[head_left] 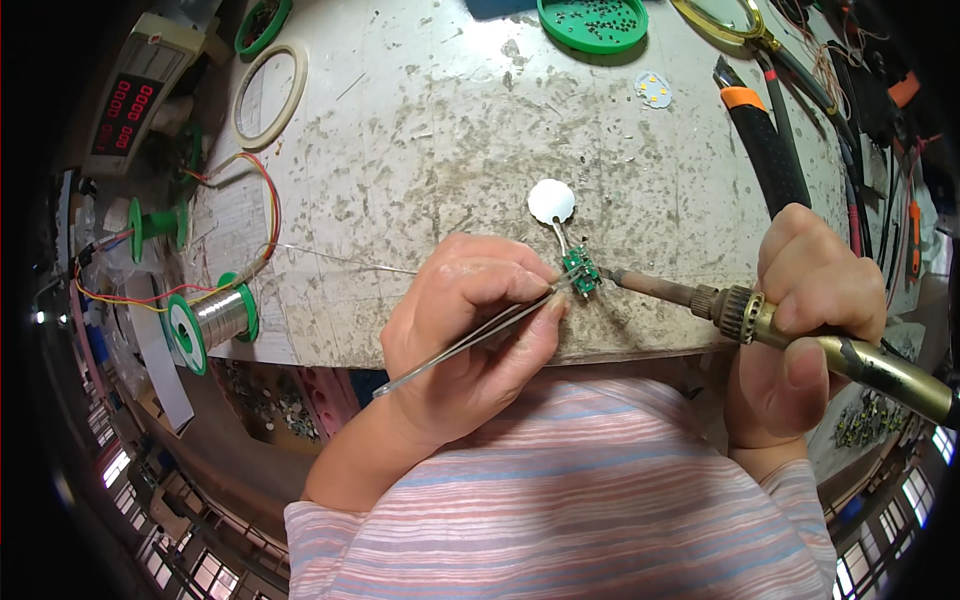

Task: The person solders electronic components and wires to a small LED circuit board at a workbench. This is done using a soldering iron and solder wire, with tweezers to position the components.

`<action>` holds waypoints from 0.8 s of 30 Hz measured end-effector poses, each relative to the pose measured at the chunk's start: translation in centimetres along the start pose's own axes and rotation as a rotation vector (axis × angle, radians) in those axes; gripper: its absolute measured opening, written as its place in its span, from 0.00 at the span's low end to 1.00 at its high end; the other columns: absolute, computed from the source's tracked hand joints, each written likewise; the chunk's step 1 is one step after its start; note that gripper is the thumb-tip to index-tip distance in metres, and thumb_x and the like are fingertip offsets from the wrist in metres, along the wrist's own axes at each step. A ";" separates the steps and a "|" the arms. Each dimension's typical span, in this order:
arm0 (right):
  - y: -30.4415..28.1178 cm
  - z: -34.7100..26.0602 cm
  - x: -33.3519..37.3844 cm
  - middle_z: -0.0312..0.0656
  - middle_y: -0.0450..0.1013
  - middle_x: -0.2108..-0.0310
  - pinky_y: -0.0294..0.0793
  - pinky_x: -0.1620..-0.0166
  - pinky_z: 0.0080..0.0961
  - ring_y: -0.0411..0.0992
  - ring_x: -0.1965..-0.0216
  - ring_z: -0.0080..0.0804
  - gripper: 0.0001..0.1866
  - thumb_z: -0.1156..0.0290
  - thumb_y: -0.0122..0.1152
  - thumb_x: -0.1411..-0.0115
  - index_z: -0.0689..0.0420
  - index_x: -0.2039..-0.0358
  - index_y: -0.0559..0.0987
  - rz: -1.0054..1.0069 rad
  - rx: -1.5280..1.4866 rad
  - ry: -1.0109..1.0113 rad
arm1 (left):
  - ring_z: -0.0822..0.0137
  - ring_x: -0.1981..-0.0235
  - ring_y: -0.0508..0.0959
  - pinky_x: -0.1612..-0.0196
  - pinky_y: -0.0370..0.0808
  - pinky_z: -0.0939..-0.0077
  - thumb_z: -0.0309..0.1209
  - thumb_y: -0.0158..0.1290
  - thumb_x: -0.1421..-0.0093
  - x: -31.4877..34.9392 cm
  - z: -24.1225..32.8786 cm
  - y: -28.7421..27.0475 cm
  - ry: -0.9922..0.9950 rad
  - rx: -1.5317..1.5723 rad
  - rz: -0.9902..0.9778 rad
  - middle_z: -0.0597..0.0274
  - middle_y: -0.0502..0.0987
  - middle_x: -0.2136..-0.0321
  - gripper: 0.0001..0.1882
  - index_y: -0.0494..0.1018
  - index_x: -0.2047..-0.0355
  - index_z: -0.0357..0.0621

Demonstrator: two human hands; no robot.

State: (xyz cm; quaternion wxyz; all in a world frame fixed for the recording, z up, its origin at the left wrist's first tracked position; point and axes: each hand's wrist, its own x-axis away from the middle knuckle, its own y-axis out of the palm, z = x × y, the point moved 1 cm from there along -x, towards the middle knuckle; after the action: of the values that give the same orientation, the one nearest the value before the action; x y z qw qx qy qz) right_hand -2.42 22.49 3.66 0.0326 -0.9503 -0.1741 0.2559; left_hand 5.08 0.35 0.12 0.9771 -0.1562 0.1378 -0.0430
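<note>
A pair of metal tweezers (455, 349) is pinched in my left hand (465, 340), its tips at a small green circuit board (581, 272) near the table's front edge. Short wires join that board to a round white disc (551, 201) lying just beyond it. My right hand (822, 290) is closed round the brass-coloured handle of a soldering iron (740, 314). The iron points left, and its tip is right beside the board; whether it touches cannot be made out. A thin strand of solder wire (340, 260) runs from the left toward my left hand.
A spool of solder wire (222, 318) stands at the left, below a tape roll (270, 97) and a meter with red digits (125, 110). Farther back are a green dish of small parts (594, 22), a yellow-dotted disc (653, 91), black-handled cutters (765, 145) and a magnifier (722, 17).
</note>
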 end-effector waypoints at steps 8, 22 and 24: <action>0.6 0.0 -0.6 0.32 0.58 0.84 0.47 0.77 0.23 0.52 0.83 0.23 0.23 0.47 0.64 0.44 0.53 0.77 0.68 -0.061 0.051 -0.027 | 0.68 0.68 0.79 0.65 0.80 0.78 0.10 0.53 0.45 0.0 0.0 -0.1 0.002 0.003 -0.002 0.50 0.70 0.60 0.17 0.64 0.58 0.39; 1.2 -0.1 -0.5 0.32 0.58 0.84 0.47 0.77 0.23 0.52 0.83 0.22 0.23 0.47 0.63 0.44 0.53 0.78 0.68 -0.005 0.076 0.018 | 0.68 0.69 0.78 0.66 0.79 0.79 0.10 0.54 0.45 -0.2 0.1 0.0 0.004 0.014 0.006 0.50 0.70 0.62 0.17 0.64 0.59 0.39; 1.2 -0.2 -0.6 0.32 0.58 0.84 0.47 0.77 0.23 0.52 0.83 0.22 0.23 0.47 0.63 0.44 0.53 0.78 0.68 -0.009 0.083 0.016 | 0.68 0.69 0.78 0.66 0.79 0.79 0.11 0.54 0.45 -0.2 0.0 0.0 0.008 0.013 0.008 0.50 0.70 0.62 0.17 0.64 0.59 0.39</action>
State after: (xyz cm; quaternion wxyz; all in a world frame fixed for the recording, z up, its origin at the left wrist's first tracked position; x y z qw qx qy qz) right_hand -2.41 21.19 3.90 0.0743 -0.9494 -0.1675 0.2550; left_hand 4.86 0.39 0.21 0.9778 -0.1491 0.1418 -0.0405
